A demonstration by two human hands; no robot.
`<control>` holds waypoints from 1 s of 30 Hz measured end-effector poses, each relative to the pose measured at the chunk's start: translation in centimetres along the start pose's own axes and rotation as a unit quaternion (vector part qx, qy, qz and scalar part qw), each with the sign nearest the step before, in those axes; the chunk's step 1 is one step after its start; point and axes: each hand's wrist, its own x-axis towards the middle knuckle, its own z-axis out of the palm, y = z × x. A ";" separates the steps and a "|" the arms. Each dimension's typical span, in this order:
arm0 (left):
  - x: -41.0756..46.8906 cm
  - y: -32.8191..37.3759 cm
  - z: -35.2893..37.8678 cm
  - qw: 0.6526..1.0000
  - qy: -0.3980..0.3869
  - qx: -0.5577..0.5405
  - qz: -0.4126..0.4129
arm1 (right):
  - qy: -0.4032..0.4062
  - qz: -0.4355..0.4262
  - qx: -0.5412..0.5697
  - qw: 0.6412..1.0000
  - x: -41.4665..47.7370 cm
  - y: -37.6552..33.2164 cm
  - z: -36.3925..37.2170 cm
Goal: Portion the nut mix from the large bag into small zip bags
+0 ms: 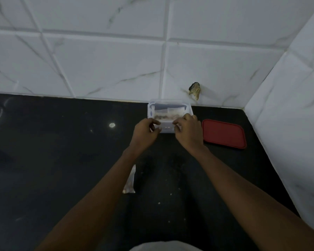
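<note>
Pale cloth [163, 246] on the person's body fills the six o'clock edge of the view, closest of all. White marble-veined wall tiles [101, 57] cover the upper half from nine through twelve o'clock and turn a corner down the three o'clock side. Below them the black bench [43, 160] spreads across the lower half, glossy, with a glint of light toward nine o'clock. Two bare forearms reach from five and seven o'clock up toward the centre.

A red lid [224, 134] lies flat on the bench at three o'clock of the hands, just beside the right wrist and apart from the wall. A clear plastic container [152, 109] stands open against the wall at twelve o'clock of the hands. Small filled bags [168, 114] showing brown nut mix stand inside it.

The left hand [146, 132] and the right hand [187, 130] meet at the container's near side. Their fingers and thumbs are curled, each pinching one end of a small clear held bag [167, 126] with a dark label. Blur hides whether its top strip is sealed.

Another small zip bag [130, 182] lies on the bench at six o'clock of the left hand, partly under the left forearm, with nuts showing at its near end. A dark ragged patch [194, 91] marks a tile at one o'clock of the container. Pale crumbs [159, 203] dot the bench between the forearms.
</note>
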 end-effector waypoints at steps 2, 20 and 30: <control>-2.2 -0.9 -1.1 0.999 -0.044 0.024 -0.020 | -0.016 -0.003 0.033 0.999 -2.2 -0.9 0.6; -11.5 -6.8 -5.1 0.929 -0.154 0.275 -0.194 | -0.206 -0.001 0.142 0.968 -11.5 -6.1 4.3; -9.8 -4.1 -1.9 0.967 -0.048 -0.134 -0.212 | -0.238 0.162 0.430 0.856 -12.4 -5.0 3.5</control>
